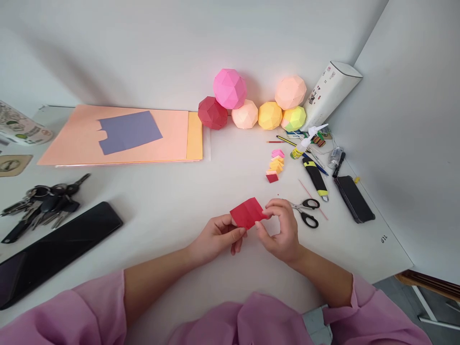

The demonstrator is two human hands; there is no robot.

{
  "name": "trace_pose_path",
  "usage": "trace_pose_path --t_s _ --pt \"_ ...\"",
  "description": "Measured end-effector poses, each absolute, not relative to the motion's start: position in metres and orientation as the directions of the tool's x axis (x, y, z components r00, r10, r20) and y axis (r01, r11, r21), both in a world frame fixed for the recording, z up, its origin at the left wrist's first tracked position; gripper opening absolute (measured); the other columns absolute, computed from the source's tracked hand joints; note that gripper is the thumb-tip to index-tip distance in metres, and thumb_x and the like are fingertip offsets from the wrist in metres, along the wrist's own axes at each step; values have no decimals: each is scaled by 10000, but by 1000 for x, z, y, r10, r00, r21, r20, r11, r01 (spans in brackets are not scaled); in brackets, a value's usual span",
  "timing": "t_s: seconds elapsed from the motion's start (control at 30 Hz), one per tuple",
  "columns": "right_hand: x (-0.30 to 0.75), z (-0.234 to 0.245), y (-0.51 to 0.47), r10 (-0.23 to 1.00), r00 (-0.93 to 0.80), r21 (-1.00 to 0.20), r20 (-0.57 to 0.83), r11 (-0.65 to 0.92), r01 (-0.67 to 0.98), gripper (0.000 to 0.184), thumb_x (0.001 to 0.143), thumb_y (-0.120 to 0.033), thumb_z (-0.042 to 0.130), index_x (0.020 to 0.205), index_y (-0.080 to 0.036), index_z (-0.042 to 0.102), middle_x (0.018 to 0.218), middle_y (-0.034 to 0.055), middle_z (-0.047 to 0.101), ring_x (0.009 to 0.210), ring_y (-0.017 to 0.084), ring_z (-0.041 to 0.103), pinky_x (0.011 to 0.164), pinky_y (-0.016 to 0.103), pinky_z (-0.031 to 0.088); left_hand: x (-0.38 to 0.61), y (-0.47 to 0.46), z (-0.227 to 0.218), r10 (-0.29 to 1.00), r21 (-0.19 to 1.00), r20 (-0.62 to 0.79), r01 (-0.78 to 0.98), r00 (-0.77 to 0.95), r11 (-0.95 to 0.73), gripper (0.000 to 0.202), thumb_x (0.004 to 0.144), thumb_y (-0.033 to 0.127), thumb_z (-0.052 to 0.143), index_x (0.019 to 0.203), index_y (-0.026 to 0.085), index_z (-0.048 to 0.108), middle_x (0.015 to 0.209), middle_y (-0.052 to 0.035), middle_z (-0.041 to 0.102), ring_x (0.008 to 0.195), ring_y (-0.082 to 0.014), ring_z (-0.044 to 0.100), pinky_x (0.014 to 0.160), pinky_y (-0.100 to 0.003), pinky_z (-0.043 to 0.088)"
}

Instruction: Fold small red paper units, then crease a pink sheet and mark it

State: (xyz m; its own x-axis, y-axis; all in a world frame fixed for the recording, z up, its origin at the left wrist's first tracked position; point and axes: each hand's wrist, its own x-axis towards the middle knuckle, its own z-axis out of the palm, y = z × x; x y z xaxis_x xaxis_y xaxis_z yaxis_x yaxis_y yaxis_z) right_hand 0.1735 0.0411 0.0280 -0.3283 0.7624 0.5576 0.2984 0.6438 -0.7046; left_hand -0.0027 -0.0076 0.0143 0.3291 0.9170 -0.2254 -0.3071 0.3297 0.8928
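Keys [48, 203] near 1 long black phone [61, 251] (left side); canister [22, 125] beyond.

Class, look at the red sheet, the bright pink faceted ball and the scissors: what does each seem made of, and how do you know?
Red sheet: probably matt paper; it looks thin, with creases.
Bright pink faceted ball: likely matt paper or thin card; flat facets meet at crisp edges.
Scissors: black handles, perhaps smooth plastic; greyish metal-looking blades, partly hidden.
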Motion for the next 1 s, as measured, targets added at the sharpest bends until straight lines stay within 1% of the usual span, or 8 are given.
trace_pose_path --t_s 0.07,0.13,0.2,0.27,0.37,0.5,0.7,1.0 --pt "174 28 41 864 -304 -846 401 476 240 359 745 -184 618 1076 -212 483 1060 99 537 883 184 564 624 300 514 -4 -7 11 917 886 -216 -327 336 328 205 834 348 600 772 152 590 510 40 542 454 -86 506 476 -226 431" --pt "174 27 42 913 -383 -968 139 208 143 363 811 -244 580 1146 -216 443 1033 87 581 812 154 596 605 278 522 -4 -7 8 917 882 -209 -339 341 327 187 845 329 591 785 152 598 566 28 568 464 -82 517 477 -226 438" --pt "175 26 42 872 -486 -996 -64 -24 87 228 861 -303 546 1056 -193 503 856 41 626 669 121 596 583 262 517 -4 -7 7 917 879 -198 -351 345 322 162 848 316 590 836 156 608 674 10 602 486 -78 532 477 -226 449" --pt "175 26 41 832 -535 -989 -147 -135 61 171 863 -343 561 888 -174 548 729 10 621 576 102 570 556 252 502 -3 -7 7 915 879 -189 -355 355 319 159 850 314 587 887 161 612 771 -7 620 510 -75 544 481 -226 461" --pt "175 26 39 830 -529 -983 -177 -180 47 220 829 -367 613 769 -171 532 658 -9 604 530 96 546 524 245 483 -2 -7 9 910 882 -185 -345 371 320 179 855 322 578 914 155 607 779 -16 625 520 -78 546 492 -230 471" --pt "174 28 39 804 -553 -974 -219 -218 68 230 838 -382 596 781 -164 552 637 -11 576 516 95 524 497 238 464 -3 -8 11 906 889 -189 -325 378 321 194 866 339 559 899 150 590 729 -14 613 533 -88 544 504 -237 476" --pt "176 28 42 738 -650 -977 -182 -213 31 242 852 -383 568 778 -153 579 665 12 581 536 96 517 502 237 467 -4 -8 9 903 885 -196 -327 382 331 205 860 358 562 875 154 575 770 -15 599 540 -89 548 506 -243 476" --pt "178 27 42 711 -679 -976 -185 -215 40 196 839 -342 593 771 -159 604 682 10 592 556 95 516 518 231 480 -4 -7 11 898 876 -190 -345 396 337 227 849 375 579 850 150 554 762 -5 585 537 -82 545 512 -245 475"
